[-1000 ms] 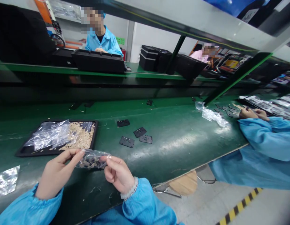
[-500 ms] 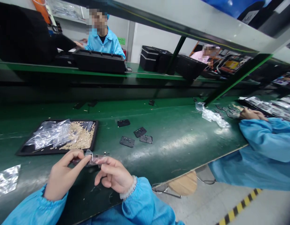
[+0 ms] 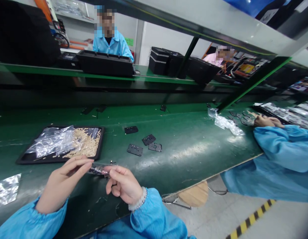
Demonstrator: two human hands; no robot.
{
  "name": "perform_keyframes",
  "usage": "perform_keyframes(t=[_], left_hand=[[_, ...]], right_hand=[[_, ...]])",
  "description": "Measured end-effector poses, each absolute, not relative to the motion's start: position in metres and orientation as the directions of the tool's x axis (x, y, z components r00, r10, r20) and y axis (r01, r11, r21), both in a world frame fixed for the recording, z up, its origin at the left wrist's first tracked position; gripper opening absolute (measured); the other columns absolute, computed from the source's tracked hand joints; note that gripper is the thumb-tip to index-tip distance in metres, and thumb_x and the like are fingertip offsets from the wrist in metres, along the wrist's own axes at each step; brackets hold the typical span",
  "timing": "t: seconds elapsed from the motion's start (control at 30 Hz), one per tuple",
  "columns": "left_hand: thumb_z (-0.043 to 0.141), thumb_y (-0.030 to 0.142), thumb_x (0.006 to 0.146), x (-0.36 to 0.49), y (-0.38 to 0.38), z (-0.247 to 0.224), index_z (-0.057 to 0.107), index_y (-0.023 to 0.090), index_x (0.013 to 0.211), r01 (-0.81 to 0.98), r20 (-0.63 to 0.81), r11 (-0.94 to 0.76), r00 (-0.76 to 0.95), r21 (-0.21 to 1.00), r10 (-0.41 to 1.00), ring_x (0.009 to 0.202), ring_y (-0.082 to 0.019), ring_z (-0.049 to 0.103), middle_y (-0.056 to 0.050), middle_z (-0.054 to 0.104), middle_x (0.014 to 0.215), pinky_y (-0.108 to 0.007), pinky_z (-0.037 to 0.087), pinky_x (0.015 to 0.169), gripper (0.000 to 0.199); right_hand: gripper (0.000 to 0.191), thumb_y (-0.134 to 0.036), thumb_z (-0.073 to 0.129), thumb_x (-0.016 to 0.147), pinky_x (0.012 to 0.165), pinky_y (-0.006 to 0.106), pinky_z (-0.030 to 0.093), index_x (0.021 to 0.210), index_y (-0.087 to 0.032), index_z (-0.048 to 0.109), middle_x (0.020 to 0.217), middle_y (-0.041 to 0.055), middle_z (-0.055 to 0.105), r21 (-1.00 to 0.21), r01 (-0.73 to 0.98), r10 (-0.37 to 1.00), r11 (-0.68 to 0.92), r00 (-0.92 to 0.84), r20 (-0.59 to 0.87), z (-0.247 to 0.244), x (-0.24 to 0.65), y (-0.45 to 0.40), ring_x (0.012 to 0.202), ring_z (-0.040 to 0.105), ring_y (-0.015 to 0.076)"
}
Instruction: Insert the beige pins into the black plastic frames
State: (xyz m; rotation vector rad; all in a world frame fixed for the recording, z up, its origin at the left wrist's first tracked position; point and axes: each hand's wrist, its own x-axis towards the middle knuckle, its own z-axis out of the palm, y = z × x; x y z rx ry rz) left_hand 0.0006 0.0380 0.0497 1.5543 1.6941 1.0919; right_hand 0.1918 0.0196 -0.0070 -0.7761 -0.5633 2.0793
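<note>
A small clear plastic bag [image 3: 97, 169] with something dark in it is stretched between my two hands, near the bench's front edge. My left hand [image 3: 65, 179] pinches the bag's left end between thumb and fingers. The right end is gripped by my right hand [image 3: 124, 184], thumb against the fingers. Just behind my left hand lies a black tray [image 3: 101, 146] holding clear bags [image 3: 53, 142] and many small beige pieces [image 3: 86, 142]. Several flat black parts [image 3: 134, 149] rest on the green bench to the right of the tray.
A silvery bag [image 3: 7, 191] lies at the left. Another person's hands [image 3: 268, 121] rest at the right, near crumpled clear plastic [image 3: 226, 124]. Black bins [image 3: 105, 63] stand on the rear shelf; a green post [image 3: 253, 83] rises at right. Two people are beyond the shelf.
My left hand has moved slightly left and the bag between my hands is now drawn out flatter. The person across has drawn back an arm, and the dark object held there is gone from view.
</note>
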Motion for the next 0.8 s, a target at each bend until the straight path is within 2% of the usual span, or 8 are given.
perform_keyframes(t=[0.13,0.2,0.33,0.43,0.53,0.7,0.8], left_hand=[[0.076,0.068,0.059,0.005,0.042,0.045,0.072,0.025,0.061,0.464,0.047,0.031,-0.156,0.885,0.987,0.075,-0.026,0.071,-0.007,0.076,0.078,-0.035,0.059,0.066,0.043],[0.075,0.069,0.058,0.009,0.043,0.041,0.070,0.025,0.056,0.450,0.039,0.030,-0.142,0.893,0.989,0.071,-0.024,0.070,-0.005,0.074,0.071,-0.033,0.058,0.065,0.044],[0.075,0.068,0.058,0.012,0.041,0.036,0.072,0.027,0.054,0.433,0.048,0.023,-0.152,0.901,0.987,0.077,-0.023,0.071,-0.004,0.073,0.074,-0.029,0.057,0.069,0.042],[0.077,0.070,0.057,0.010,0.039,0.035,0.079,0.028,0.064,0.424,0.039,0.025,-0.142,0.906,0.989,0.082,-0.024,0.072,-0.004,0.076,0.085,-0.028,0.058,0.069,0.042],[0.074,0.072,0.061,0.006,0.038,0.036,0.082,0.029,0.071,0.379,0.006,0.030,-0.092,0.925,0.996,0.091,-0.027,0.072,-0.006,0.078,0.092,-0.033,0.060,0.079,0.045],[0.074,0.075,0.061,0.002,0.036,0.038,0.083,0.030,0.072,0.334,-0.025,0.078,-0.159,0.939,0.987,0.103,-0.033,0.071,-0.007,0.079,0.097,-0.042,0.056,0.097,0.048],[0.073,0.074,0.064,0.004,0.036,0.035,0.082,0.030,0.071,0.331,-0.023,0.063,-0.123,0.942,0.992,0.101,-0.031,0.071,-0.007,0.078,0.097,-0.040,0.058,0.094,0.046]], right_hand=[[0.056,-0.052,0.092,0.063,0.034,0.018,0.016,0.101,-0.015,0.073,0.072,0.0010,0.068,-0.581,-0.595,0.822,-0.556,-0.496,-0.279,-0.004,0.192,0.018,0.049,0.065,0.0112],[0.057,-0.052,0.092,0.063,0.036,0.019,0.017,0.103,-0.015,0.074,0.071,0.0015,0.068,-0.559,-0.602,0.803,-0.569,-0.554,-0.220,-0.003,0.190,0.017,0.055,0.069,0.0140],[0.059,-0.051,0.093,0.063,0.038,0.019,0.021,0.108,-0.016,0.076,0.076,0.0044,0.071,-0.573,-0.574,0.760,-0.585,-0.634,-0.142,-0.004,0.188,0.018,0.065,0.072,0.0176],[0.068,-0.055,0.089,0.068,0.039,0.019,0.024,0.121,-0.014,0.073,0.068,0.0047,0.072,-0.623,-0.507,0.720,-0.595,-0.681,-0.134,-0.011,0.189,0.019,0.053,0.065,0.0135],[0.076,-0.058,0.084,0.074,0.039,0.020,0.027,0.132,-0.013,0.067,0.064,0.0029,0.073,-0.646,-0.483,0.713,-0.591,-0.687,-0.139,-0.017,0.193,0.021,0.040,0.054,0.0085],[0.083,-0.060,0.083,0.075,0.039,0.019,0.027,0.139,-0.011,0.061,0.064,0.0031,0.073,-0.646,-0.490,0.735,-0.585,-0.657,-0.167,-0.020,0.202,0.021,0.041,0.057,0.0094],[0.078,-0.058,0.083,0.076,0.039,0.019,0.028,0.138,-0.014,0.062,0.067,0.0038,0.074,-0.652,-0.488,0.735,-0.580,-0.659,-0.159,-0.019,0.201,0.020,0.043,0.057,0.0092]])
